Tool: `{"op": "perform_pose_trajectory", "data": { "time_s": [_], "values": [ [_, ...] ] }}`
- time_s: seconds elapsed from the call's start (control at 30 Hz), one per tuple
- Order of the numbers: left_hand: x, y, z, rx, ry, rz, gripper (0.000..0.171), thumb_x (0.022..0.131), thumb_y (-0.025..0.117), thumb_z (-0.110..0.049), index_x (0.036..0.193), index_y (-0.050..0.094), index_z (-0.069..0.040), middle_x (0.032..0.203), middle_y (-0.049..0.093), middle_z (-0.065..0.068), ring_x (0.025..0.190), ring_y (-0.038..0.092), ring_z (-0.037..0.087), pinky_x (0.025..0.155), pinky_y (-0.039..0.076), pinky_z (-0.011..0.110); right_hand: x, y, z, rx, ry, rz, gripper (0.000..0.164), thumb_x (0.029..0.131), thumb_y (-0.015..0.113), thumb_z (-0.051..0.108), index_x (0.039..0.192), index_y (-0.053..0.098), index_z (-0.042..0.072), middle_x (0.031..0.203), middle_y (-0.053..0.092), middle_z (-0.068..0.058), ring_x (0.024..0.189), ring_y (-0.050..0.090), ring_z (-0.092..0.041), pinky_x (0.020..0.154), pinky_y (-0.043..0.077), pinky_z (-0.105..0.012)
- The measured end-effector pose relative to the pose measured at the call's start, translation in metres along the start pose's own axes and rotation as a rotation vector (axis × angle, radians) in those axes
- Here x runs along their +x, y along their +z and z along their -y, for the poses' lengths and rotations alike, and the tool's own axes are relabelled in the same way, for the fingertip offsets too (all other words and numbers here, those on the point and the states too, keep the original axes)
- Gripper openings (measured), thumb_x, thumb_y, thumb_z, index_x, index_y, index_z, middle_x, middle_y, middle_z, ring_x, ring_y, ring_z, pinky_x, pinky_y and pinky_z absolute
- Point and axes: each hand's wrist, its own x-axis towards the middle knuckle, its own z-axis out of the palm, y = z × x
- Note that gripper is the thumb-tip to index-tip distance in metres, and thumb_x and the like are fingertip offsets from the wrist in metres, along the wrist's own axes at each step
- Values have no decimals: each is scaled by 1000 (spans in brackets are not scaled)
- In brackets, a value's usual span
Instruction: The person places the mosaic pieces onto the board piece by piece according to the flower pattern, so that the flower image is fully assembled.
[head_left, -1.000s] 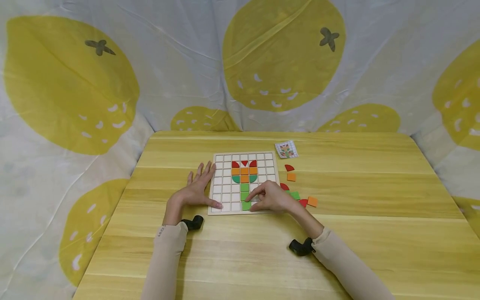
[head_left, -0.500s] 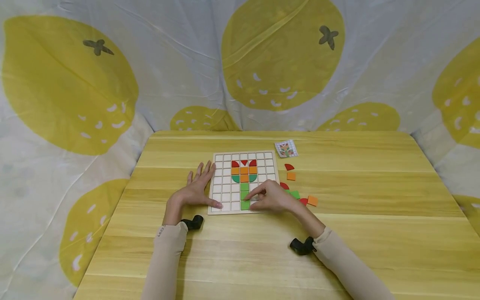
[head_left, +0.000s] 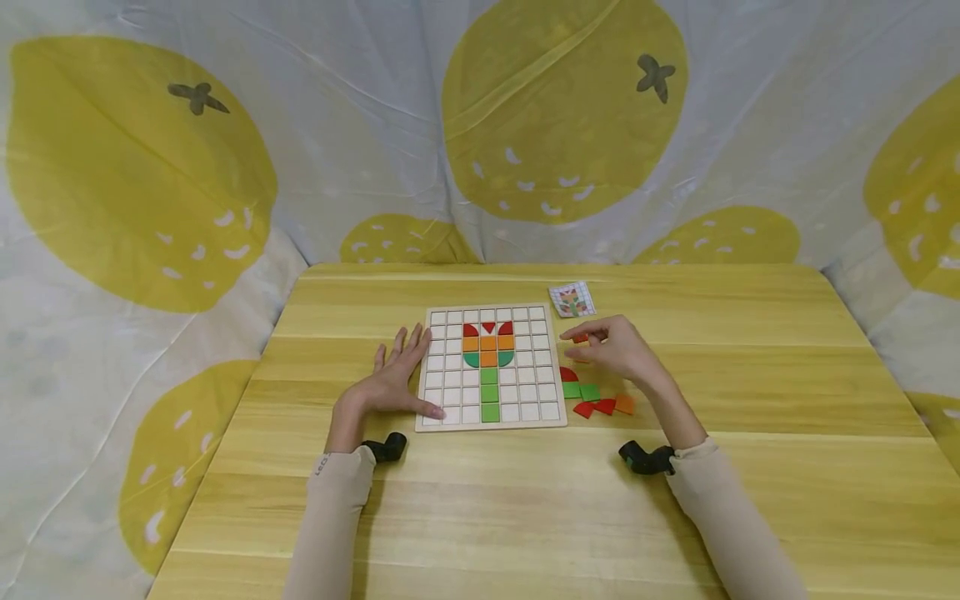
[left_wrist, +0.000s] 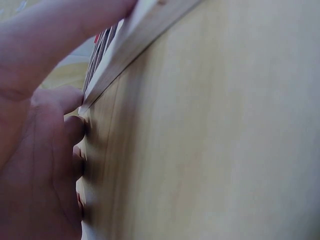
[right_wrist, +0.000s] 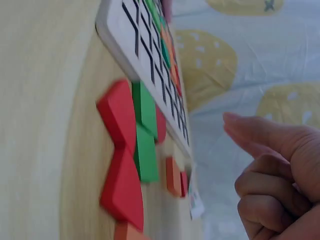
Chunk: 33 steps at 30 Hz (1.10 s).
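Observation:
A wooden grid board (head_left: 528,392) lies mid-table, with red, orange and green tiles forming a flower shape. Three light green squares (head_left: 490,393) make its stem. My left hand (head_left: 390,379) rests spread at the board's left side, thumb over the lower left corner. To the right of the board, my right hand (head_left: 618,350) hovers over a red quarter-circle tile (head_left: 581,338) and an orange square tile (right_wrist: 173,175), which it partly hides in the head view. Its thumb and index finger reach out with a gap between them and hold nothing; the other fingers are bent.
Loose green squares (head_left: 590,392), red quarter-circles (head_left: 604,406) and an orange square (head_left: 624,404) lie right of the board. A small pattern card (head_left: 572,300) showing a flower sits at the back. A lemon-print cloth (head_left: 375,150) hangs behind the table.
My right hand has left the lowest green square on the board and moved right and back, over the loose tiles. The left hand has stayed in place.

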Motion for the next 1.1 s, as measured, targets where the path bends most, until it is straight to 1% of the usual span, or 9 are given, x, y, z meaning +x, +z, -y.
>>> {"op": "perform_pose_trajectory", "data": {
  "time_s": [0.17,0.23,0.33,0.47,0.6,0.8,0.93,1.03,1.1],
  "values": [
    [-1,0,-1,-3,-2,-4,140,73,93,-48,167,-3,-8,174,-16,16,159,-22,40,124,-16,67,5,-14,-15,-13,70,-121,32,92,80,19,121,76,5,57,32,7,52,28,-11,50,24,-26],
    [-1,0,-1,-4,-2,-5,140,73,93,-48,167,-3,-8,174,-16,15,159,-22,40,124,-16,67,8,-16,-21,-12,103,-146,33,92,80,20,121,77,6,55,33,7,51,29,-11,50,25,-25],
    [-1,0,0,-7,-1,-6,140,73,93,-49,167,-4,-8,174,-16,15,159,-23,40,124,-16,68,13,-15,-28,-8,130,-155,32,90,81,21,118,78,6,55,35,9,51,31,-9,50,26,-24],
    [-1,0,0,-2,-1,-1,141,73,92,-49,167,-4,-8,174,-16,15,159,-23,40,124,-16,67,18,-11,-34,9,148,-137,31,89,82,21,116,79,5,55,36,10,53,33,-8,51,26,-22],
    [0,0,-1,8,4,3,141,73,92,-50,167,-4,-8,174,-16,16,159,-23,40,124,-16,67,22,-8,-32,12,152,-117,33,87,84,21,115,80,5,56,39,10,54,32,-9,51,25,-23],
    [0,0,0,10,8,-2,141,73,92,-51,167,-4,-8,174,-15,16,159,-22,40,124,-15,68,28,-3,-29,-5,139,-112,32,84,87,21,111,81,6,65,51,5,56,35,-9,51,26,-23],
    [0,1,0,8,3,-2,141,73,92,-50,167,-4,-8,174,-15,15,159,-22,40,124,-16,67,30,-2,-29,7,126,-81,32,86,86,21,112,80,5,77,66,5,59,36,-8,53,27,-24],
    [1,1,1,5,0,-2,141,73,92,-50,167,-4,-8,174,-15,15,159,-22,40,124,-16,67,28,-6,-29,9,129,-33,33,88,84,20,116,79,4,74,62,7,63,34,-10,56,27,-25],
    [1,1,1,4,1,0,141,73,92,-50,167,-4,-8,174,-16,15,159,-22,40,124,-16,67,25,-9,-28,4,145,-9,35,88,83,20,119,78,4,66,50,8,64,34,-11,57,27,-26]
  ]
}}
